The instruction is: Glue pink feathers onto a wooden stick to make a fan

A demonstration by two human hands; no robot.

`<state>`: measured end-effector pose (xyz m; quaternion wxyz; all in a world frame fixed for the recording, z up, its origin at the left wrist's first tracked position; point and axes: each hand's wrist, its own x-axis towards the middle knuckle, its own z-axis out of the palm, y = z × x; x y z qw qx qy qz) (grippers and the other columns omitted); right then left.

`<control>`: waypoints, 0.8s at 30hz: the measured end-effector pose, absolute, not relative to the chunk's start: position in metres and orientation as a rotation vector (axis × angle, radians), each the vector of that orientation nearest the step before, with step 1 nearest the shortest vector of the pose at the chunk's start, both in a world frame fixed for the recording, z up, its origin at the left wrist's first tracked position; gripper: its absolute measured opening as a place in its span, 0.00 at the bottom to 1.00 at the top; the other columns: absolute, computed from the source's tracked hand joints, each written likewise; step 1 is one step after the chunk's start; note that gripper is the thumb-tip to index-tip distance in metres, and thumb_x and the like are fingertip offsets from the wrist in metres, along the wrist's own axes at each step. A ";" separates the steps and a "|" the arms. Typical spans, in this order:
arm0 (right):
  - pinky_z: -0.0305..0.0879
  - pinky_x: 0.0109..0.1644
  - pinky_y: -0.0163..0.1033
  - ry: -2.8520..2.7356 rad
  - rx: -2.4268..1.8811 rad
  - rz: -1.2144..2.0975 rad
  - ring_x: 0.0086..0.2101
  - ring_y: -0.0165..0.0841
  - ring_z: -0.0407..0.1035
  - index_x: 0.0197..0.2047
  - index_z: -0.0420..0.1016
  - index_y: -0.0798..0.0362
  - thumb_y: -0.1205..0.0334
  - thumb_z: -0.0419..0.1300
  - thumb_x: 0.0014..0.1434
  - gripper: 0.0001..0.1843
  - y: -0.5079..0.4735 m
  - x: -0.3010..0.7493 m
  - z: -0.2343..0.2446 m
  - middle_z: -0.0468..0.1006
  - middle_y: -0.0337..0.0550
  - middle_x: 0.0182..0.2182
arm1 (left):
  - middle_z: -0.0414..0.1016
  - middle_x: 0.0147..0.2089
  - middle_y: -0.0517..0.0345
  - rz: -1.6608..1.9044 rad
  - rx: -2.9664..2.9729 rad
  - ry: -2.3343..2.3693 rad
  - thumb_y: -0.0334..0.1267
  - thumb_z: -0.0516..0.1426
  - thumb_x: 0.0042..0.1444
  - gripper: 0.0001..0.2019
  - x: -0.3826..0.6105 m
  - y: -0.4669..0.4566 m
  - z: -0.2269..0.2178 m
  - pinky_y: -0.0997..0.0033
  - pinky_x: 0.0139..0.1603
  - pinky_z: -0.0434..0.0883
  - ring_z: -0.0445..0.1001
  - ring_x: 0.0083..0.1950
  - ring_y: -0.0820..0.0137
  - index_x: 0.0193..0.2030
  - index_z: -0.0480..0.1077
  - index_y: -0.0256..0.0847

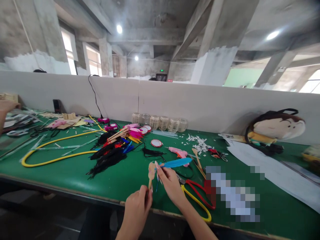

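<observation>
The person's left hand (136, 208) is clamping a flat wooden stick (151, 172) nearly upright, its rounded end pointing up and tilting slightly; the right hand (170, 185) is pinching the quill of a blue feather (175, 163) just beside that stick, the feather's long axis lying almost level and pointing right; both hands are hovering over the near edge of the green desk (57, 176), near red-and-yellow-handled scissors (197, 200) and a pink glue gun (178, 152).

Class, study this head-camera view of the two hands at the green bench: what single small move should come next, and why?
Probably lay the blue feather against the wooden stick. The right hand already holds the feather's quill end beside the stick, which the left hand steadies, and a pink glue gun lies nearby.
</observation>
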<state>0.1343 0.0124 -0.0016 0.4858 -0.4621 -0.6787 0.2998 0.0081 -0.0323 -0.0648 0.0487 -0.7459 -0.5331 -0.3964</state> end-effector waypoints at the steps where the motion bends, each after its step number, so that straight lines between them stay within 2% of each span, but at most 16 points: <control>1: 0.51 0.23 0.32 -1.658 -1.129 0.722 0.20 0.25 0.53 0.17 0.55 0.52 0.46 0.47 0.57 0.24 0.012 0.134 -0.001 0.58 0.34 0.16 | 0.68 0.16 0.63 -1.224 -2.270 -1.628 0.38 0.41 0.61 0.13 0.009 -0.033 -0.066 0.75 0.17 0.57 0.69 0.16 0.72 0.27 0.58 0.43; 8: 0.48 0.23 0.33 -1.640 -1.103 0.780 0.19 0.25 0.51 0.16 0.54 0.52 0.45 0.46 0.57 0.25 0.012 0.135 -0.005 0.55 0.33 0.15 | 0.67 0.17 0.63 -1.433 -2.332 -1.663 0.40 0.44 0.60 0.11 0.009 -0.033 -0.072 0.77 0.19 0.60 0.68 0.18 0.73 0.29 0.61 0.42; 13: 0.46 0.21 0.33 -1.589 -1.075 0.891 0.18 0.24 0.49 0.17 0.57 0.53 0.41 0.47 0.55 0.26 0.016 0.137 -0.010 0.55 0.33 0.15 | 0.68 0.18 0.63 -1.529 -2.415 -1.744 0.44 0.48 0.58 0.11 0.008 -0.034 -0.067 0.76 0.21 0.62 0.68 0.20 0.72 0.39 0.65 0.41; 17: 0.46 0.20 0.33 -1.628 -1.053 0.925 0.18 0.25 0.51 0.16 0.56 0.53 0.41 0.46 0.55 0.27 0.016 0.138 -0.007 0.55 0.34 0.14 | 0.71 0.24 0.60 -1.501 -2.546 -1.784 0.41 0.45 0.59 0.10 0.008 -0.037 -0.061 0.74 0.27 0.65 0.70 0.26 0.70 0.37 0.65 0.43; 24: 0.46 0.21 0.33 -1.677 -1.054 0.864 0.18 0.24 0.50 0.16 0.54 0.53 0.43 0.46 0.57 0.27 0.009 0.136 0.002 0.55 0.34 0.15 | 0.69 0.22 0.60 -1.522 -2.524 -1.789 0.38 0.42 0.60 0.10 0.011 -0.037 -0.067 0.74 0.25 0.62 0.69 0.25 0.70 0.33 0.62 0.43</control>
